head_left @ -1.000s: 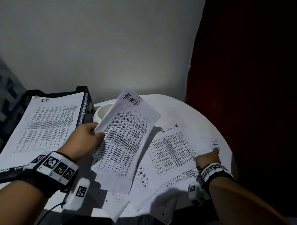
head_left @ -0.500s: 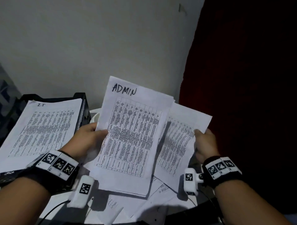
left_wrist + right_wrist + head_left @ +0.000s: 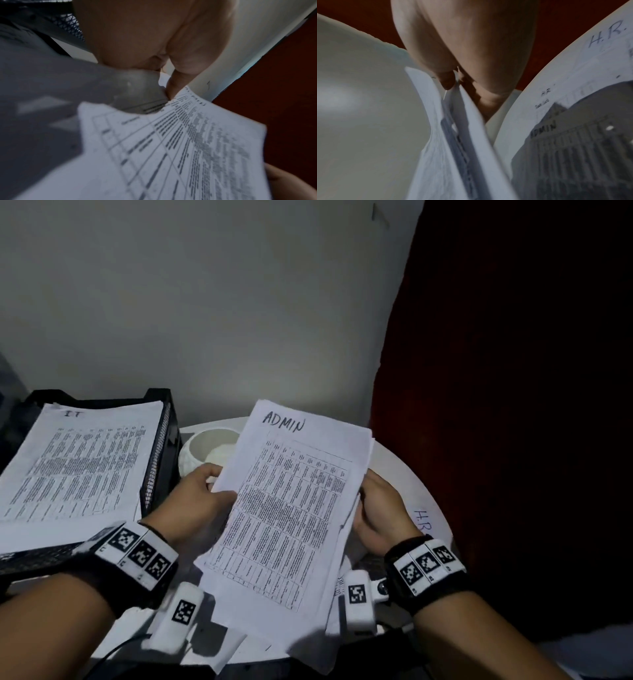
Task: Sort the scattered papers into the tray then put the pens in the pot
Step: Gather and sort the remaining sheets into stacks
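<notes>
A small stack of printed sheets, its top one headed ADMIN (image 3: pixel 291 508), is held up over the round white table (image 3: pixel 404 470). My left hand (image 3: pixel 202 498) grips its left edge, thumb on top (image 3: pixel 173 86). My right hand (image 3: pixel 380 508) pinches its right edge (image 3: pixel 452 81). The black mesh tray (image 3: pixel 161 446) at the left holds a pile topped by a sheet headed I.T. (image 3: pixel 75 467). A white pot (image 3: pixel 209 450) stands between tray and stack. More sheets lie on the table, one marked H.R. (image 3: pixel 606 36). No pens show.
A light wall rises behind the table. A dark red curtain (image 3: pixel 496 405) hangs close on the right. A cable (image 3: pixel 113 655) trails off the table's front edge by my left wrist.
My right hand lifted a second sheet off the table and brought it in behind the ADMIN sheet. Both hands now hold the sheets together as one stack, lower in view.
</notes>
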### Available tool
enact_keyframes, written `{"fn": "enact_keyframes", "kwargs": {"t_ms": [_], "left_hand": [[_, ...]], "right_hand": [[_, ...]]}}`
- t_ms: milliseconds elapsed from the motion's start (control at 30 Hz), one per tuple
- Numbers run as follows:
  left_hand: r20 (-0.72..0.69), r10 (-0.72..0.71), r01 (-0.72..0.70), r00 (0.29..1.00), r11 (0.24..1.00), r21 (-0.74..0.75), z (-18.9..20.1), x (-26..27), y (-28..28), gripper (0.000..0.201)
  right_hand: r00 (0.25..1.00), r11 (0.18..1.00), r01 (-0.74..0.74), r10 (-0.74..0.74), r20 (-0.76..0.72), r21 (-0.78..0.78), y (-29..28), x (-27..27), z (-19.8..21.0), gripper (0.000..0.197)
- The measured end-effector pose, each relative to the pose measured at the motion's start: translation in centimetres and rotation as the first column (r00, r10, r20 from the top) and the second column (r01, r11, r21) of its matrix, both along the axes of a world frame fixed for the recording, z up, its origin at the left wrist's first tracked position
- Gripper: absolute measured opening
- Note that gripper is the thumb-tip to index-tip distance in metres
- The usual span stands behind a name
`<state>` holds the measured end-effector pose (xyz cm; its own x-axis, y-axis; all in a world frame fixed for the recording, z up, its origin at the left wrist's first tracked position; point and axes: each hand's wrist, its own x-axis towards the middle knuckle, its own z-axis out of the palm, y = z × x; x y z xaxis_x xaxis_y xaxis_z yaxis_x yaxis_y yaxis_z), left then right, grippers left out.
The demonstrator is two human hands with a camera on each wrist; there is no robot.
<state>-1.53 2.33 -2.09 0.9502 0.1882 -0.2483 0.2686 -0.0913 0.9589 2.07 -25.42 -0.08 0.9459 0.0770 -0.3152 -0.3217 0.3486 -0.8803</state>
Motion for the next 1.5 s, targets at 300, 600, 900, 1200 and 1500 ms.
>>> {"fn": "enact_keyframes", "kwargs": {"t_ms": [300,600,900,1200,1500], "left_hand": [[0.027,-0.034,0.014,0.999,0.849,0.528,0.6,0.0,0.5,0.012],[0.021,0.012,-0.021,1.0,0.857,0.515,0.0,0.6,2.0,0.009],[0.006,0.032,-0.032,0.999,0.985,0.171,0.9,0.5,1.0,0.004],[-0.025,0.056,-0.059,0.998,0.984,-0.169,2.2,0.2,0.3,0.014],[-0.087,-0.054,0.044,0.995,0.993,-0.109,1.7,-0.2,-0.6,0.017]], "right_hand": [[0.919,0.645,0.086,-0.346,-0.189,-0.76,-9.7,3.9,-10.2,0.027],[0.967,0.407,-0.198,-0.067,-0.246,-0.892,-5.3,3.8,-13.9,0.111],[0.988,0.639,0.045,-0.142,-0.06,-0.768,-5.1,4.5,-12.9,0.011],[0.982,0.904,0.17,-0.123,0.142,-0.393,-4.5,5.3,-3.2,0.019],[0.992,0.988,0.014,0.005,0.125,-0.151,-4.5,5.0,-0.7,0.021]]}}
